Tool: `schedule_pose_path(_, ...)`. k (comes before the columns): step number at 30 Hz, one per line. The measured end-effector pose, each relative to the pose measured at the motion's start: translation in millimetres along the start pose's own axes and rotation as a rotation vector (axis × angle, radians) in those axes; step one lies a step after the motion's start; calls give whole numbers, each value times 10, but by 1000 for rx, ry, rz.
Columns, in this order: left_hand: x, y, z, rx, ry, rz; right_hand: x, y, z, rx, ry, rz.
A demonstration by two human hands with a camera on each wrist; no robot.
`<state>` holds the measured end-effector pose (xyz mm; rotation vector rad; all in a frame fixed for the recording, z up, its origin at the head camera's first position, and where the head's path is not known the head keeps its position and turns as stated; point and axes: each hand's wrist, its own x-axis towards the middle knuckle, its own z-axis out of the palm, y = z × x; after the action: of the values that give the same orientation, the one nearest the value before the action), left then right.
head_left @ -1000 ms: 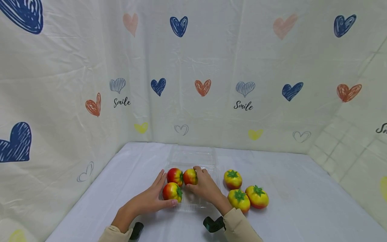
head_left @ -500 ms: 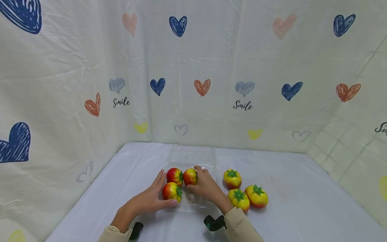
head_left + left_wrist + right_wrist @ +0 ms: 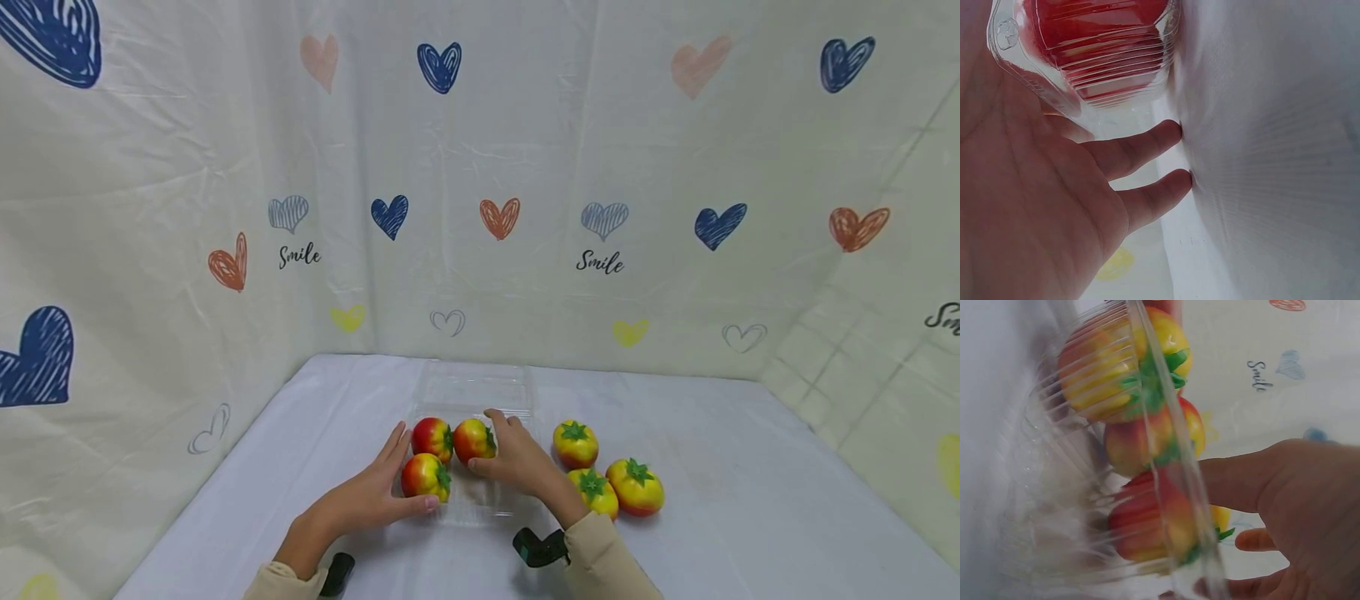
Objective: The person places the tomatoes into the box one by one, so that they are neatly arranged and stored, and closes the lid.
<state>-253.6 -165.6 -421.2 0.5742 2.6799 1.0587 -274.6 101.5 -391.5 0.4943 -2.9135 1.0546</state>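
A clear plastic clamshell box (image 3: 480, 510) holds three red-and-yellow fruits with green leafy caps, tomato- or persimmon-like. Two of them, a far fruit (image 3: 431, 439) and a near fruit (image 3: 424, 478), line its left side. My left hand (image 3: 367, 497) braces that side, its thumb along the front; two straight fingers (image 3: 1135, 150) touch the white cloth in the left wrist view. Over the box, my right hand (image 3: 525, 462) is beside the third fruit (image 3: 471, 442), fingers spread off it and thumb near its front. In the right wrist view, the box wall (image 3: 1191, 456) crosses before the thumb (image 3: 1235, 481).
Three more such fruits, including a back fruit (image 3: 575, 444) and a right fruit (image 3: 635, 487), sit right of the box; my right forearm partly covers one. The raised clear lid (image 3: 476, 383) lies behind. A heart-printed curtain (image 3: 525, 167) surrounds the white-covered table (image 3: 712, 467).
My right hand has loosened from the third fruit and shifted slightly right, uncovering its green cap. The left hand holds its place on the box.
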Motion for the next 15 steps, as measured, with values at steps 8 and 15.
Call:
schedule_pose_path(8,18,-18,-6,4,3,-7,-48,-17,-138,-9,11,-10)
schedule_pose_path(15,23,-9,7,-13,-4,-18,-96,-6,-271,3,49,-23)
